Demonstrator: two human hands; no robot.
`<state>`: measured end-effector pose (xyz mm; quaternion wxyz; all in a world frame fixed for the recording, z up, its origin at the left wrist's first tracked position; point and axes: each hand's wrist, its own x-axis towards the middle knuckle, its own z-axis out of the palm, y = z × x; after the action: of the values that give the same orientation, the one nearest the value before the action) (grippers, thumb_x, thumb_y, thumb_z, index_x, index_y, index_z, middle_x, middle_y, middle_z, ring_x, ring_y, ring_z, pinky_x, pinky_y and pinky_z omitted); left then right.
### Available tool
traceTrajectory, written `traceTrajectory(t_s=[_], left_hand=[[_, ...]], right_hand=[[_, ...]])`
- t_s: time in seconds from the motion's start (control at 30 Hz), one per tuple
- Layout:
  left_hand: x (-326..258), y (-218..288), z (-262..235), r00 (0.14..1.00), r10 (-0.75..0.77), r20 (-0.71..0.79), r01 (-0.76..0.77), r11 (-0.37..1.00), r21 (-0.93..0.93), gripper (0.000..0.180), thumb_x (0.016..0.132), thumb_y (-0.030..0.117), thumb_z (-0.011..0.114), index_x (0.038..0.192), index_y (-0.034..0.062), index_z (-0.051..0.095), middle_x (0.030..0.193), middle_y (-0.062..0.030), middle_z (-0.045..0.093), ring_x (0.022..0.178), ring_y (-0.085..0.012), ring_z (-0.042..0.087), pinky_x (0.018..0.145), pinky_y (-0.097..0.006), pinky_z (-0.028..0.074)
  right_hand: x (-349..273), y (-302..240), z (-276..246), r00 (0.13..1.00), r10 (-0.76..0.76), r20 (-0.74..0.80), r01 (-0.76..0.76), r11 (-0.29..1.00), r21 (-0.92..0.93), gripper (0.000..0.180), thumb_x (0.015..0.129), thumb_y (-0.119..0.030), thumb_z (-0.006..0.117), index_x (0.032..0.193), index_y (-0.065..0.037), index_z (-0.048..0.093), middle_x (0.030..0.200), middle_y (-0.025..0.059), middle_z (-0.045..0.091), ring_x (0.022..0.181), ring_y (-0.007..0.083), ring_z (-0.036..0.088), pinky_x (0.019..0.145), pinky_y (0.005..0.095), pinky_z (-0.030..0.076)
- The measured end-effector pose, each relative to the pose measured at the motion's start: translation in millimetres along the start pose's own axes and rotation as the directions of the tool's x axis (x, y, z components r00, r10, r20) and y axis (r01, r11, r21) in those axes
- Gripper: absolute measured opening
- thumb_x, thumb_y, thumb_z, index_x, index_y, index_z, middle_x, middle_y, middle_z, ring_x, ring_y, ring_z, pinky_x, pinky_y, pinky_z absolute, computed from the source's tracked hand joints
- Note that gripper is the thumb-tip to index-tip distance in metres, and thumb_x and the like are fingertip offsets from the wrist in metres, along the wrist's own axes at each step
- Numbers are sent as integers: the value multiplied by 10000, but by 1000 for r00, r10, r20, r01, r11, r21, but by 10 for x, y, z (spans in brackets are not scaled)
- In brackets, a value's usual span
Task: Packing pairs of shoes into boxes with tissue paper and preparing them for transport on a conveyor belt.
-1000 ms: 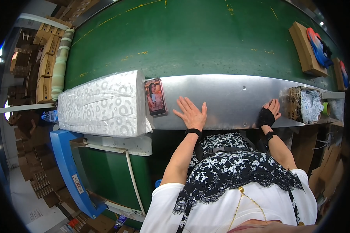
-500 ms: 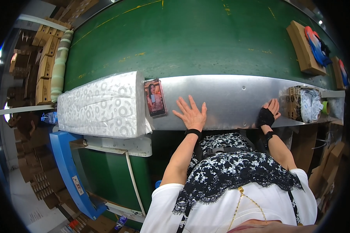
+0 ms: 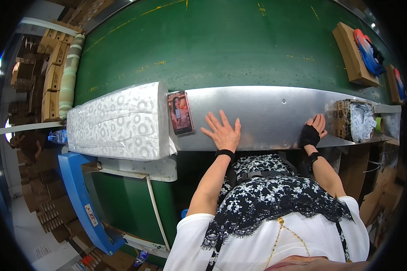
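My left hand (image 3: 222, 132) lies flat on the metal worktop (image 3: 257, 106), its fingers spread and nothing in it. Just left of it is a phone (image 3: 180, 113) with a lit screen that shows a person. My right hand (image 3: 314, 132), in a black fingerless glove, rests on the worktop further right, fingers extended and holding nothing. Beside that hand stands an open cardboard box (image 3: 343, 119) with white packets (image 3: 362, 123) in it. A thick stack of white patterned sheets in clear plastic (image 3: 117, 122) lies left of the phone.
Beyond the worktop runs a green conveyor belt (image 3: 203, 49). A cardboard box (image 3: 352, 56) with a blue and red shoe (image 3: 368, 54) on it sits at the far right. A green tape roll (image 3: 379, 125) is near the packets. A blue frame (image 3: 83, 203) stands at the lower left.
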<state>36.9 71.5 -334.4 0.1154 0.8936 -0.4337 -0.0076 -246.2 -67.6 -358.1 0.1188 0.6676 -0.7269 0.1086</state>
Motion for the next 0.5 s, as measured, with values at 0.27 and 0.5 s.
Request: traceTrajectory(t_s=[0.27, 0.5], left_hand=[[11, 8, -20, 1000, 3, 18, -3, 1000, 6, 670, 830, 490, 431, 1307, 33, 318, 1349, -314, 174, 1278, -434, 118, 924, -678, 94], [3, 19, -27, 1000, 1, 21, -1, 1000, 16, 674, 830, 490, 430, 1312, 35, 308, 1350, -312, 173, 1281, -432, 112, 927, -676, 95]], right_hand=[[-4, 16, 14, 1000, -13, -6, 13, 1000, -12, 408, 834, -231, 408, 1211, -77, 438, 1320, 65, 382, 1245, 194, 302, 930, 413, 228], [-3, 31, 39, 1000, 0, -1, 0, 1000, 9, 404, 843, -239, 406, 1216, -87, 434, 1323, 61, 379, 1247, 190, 299, 933, 416, 227]])
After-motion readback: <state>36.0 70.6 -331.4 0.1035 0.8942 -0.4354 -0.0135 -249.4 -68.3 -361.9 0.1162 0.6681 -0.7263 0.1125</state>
